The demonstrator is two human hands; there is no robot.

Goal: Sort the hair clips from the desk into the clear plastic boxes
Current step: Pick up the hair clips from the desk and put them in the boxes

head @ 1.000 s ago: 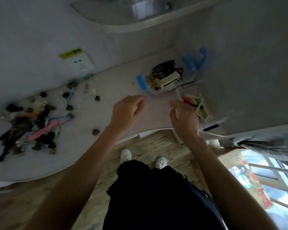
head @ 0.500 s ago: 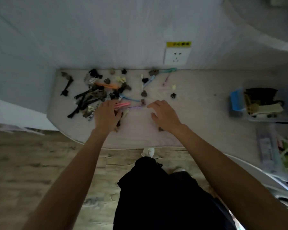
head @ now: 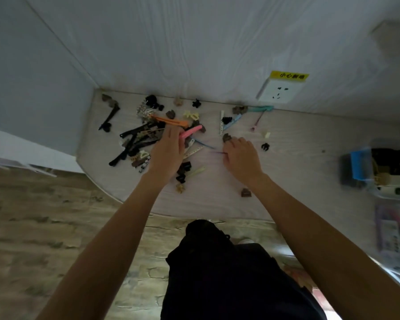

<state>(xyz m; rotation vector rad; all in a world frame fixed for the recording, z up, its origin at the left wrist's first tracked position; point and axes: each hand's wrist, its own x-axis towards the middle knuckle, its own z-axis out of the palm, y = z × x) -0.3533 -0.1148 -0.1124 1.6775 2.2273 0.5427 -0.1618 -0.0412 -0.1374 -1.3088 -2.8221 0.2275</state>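
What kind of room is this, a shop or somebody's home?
Probably a home or dorm room, not a shop. A pale built-in desk meets a plain wall with a socket under a yellow sticker, the floor is wood-look, and hair clips lie in a loose heap beside clear plastic boxes.

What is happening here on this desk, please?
A person is sorting a scattered pile of small hair clips on a pale wooden desk. The left hand reaches into the pile, at a long pink clip. The right hand seems to pinch a thin purple clip lying on the desk. The clear plastic boxes stand at the desk's right end, already holding some clips, but many remain on the desk.
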